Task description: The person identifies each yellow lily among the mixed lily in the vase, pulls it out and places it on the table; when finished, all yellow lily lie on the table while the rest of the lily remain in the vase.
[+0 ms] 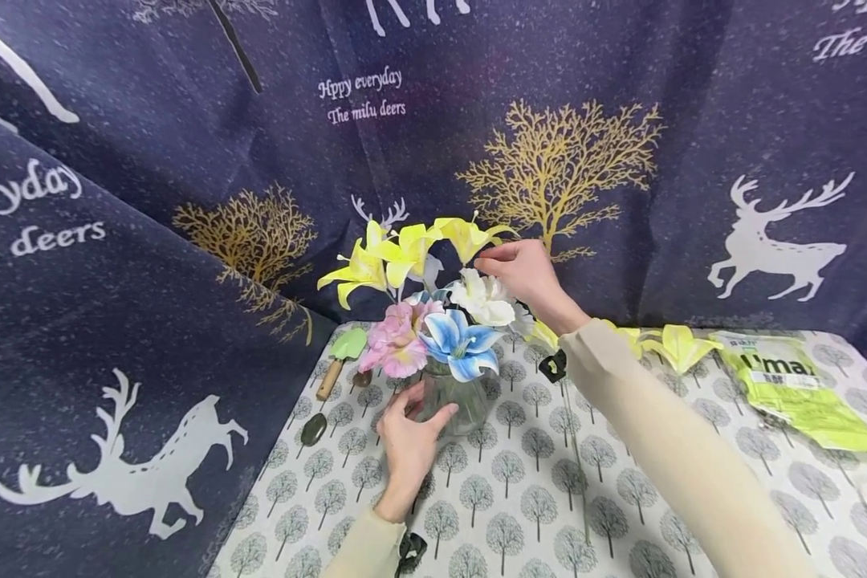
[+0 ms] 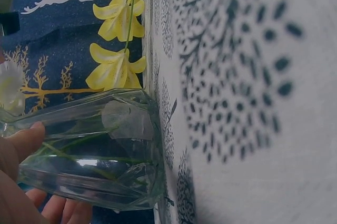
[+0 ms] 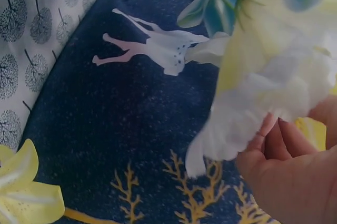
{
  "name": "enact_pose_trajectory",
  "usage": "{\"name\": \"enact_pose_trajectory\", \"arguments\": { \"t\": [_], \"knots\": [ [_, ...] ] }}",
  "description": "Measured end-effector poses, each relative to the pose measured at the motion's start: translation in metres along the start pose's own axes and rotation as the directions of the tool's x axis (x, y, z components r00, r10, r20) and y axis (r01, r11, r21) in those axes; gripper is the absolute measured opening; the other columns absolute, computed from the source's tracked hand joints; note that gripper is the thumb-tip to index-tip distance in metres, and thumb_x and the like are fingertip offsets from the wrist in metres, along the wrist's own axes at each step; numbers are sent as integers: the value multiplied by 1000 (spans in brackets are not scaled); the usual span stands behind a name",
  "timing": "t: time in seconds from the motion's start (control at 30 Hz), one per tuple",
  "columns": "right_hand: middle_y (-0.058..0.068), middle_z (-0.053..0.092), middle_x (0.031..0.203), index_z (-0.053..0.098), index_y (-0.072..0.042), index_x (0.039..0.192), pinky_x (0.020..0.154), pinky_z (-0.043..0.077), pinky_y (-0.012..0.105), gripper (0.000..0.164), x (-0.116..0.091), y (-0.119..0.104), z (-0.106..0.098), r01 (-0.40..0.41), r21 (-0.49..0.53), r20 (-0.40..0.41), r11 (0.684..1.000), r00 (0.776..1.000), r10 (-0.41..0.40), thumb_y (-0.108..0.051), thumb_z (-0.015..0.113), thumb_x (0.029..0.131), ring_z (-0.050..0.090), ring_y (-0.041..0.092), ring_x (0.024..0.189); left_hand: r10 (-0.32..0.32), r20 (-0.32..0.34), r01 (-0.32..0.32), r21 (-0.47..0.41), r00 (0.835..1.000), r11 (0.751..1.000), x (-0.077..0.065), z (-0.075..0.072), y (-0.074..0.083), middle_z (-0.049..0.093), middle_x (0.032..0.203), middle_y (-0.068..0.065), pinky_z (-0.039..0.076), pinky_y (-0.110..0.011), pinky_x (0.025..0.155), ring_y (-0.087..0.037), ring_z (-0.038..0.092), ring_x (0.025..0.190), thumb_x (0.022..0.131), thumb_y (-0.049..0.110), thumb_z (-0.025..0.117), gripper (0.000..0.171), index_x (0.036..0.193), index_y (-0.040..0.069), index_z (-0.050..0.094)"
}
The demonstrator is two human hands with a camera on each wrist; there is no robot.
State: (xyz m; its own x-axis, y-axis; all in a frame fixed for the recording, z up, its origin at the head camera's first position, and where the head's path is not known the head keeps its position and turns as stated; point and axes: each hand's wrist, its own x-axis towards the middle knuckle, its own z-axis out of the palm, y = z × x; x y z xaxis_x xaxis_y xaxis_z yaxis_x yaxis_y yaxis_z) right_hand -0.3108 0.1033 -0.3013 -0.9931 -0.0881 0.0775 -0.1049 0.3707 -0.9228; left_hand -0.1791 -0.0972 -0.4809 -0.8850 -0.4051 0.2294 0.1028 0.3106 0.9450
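Note:
A clear glass vase [image 1: 465,408] stands on the table with green stems inside. My left hand [image 1: 408,440] holds it from the left, thumb in front and fingers round its side; the left wrist view shows the thumb on the glass [image 2: 79,155]. Above the rim spread a pink flower [image 1: 393,343], a blue lily [image 1: 462,345], a white flower [image 1: 482,299] and several yellow lilies. At the top right of the bunch, my right hand [image 1: 523,273] pinches the rightmost yellow lily [image 1: 468,234] near its base. In the right wrist view, the white flower [image 3: 268,97] partly hides those fingertips.
Left of the vase lie a green trowel with a wooden handle [image 1: 331,377] and a dark stone [image 1: 314,429]. More yellow lilies [image 1: 679,347] lie behind my right forearm, beside a green and white bag [image 1: 802,393]. A patterned dark cloth [image 1: 433,152] hangs behind the table.

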Motion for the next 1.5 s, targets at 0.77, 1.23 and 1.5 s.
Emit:
{"name": "enact_pose_trajectory", "arguments": {
  "t": [0.77,1.23,1.5],
  "knots": [
    [10,76,105,76,-8,113,62,60,23,26,9,6,23,-34,103,139,994,990,19,-26,67,97,70,13,72,-36,5,36,-5,999,999,1,0,-3,73,114,1,62,-31,95,-26,73,107,64,25,96,53,112,21,74],
    [8,73,121,77,-12,114,68,56,22,23,7,7,21,-12,73,84,997,996,5,-24,65,98,68,15,92,-21,1,21,-23,1000,1000,1,1,-1,74,114,-2,62,-35,96,-31,73,107,64,22,96,53,113,18,74],
    [5,73,122,77,-14,112,72,51,26,25,2,6,13,-15,160,18,987,1000,12,-31,72,94,64,17,106,-15,-4,15,-20,1000,1000,1,1,-1,75,112,-1,63,-34,95,-29,74,104,63,23,96,52,110,20,75]
  ]
}}
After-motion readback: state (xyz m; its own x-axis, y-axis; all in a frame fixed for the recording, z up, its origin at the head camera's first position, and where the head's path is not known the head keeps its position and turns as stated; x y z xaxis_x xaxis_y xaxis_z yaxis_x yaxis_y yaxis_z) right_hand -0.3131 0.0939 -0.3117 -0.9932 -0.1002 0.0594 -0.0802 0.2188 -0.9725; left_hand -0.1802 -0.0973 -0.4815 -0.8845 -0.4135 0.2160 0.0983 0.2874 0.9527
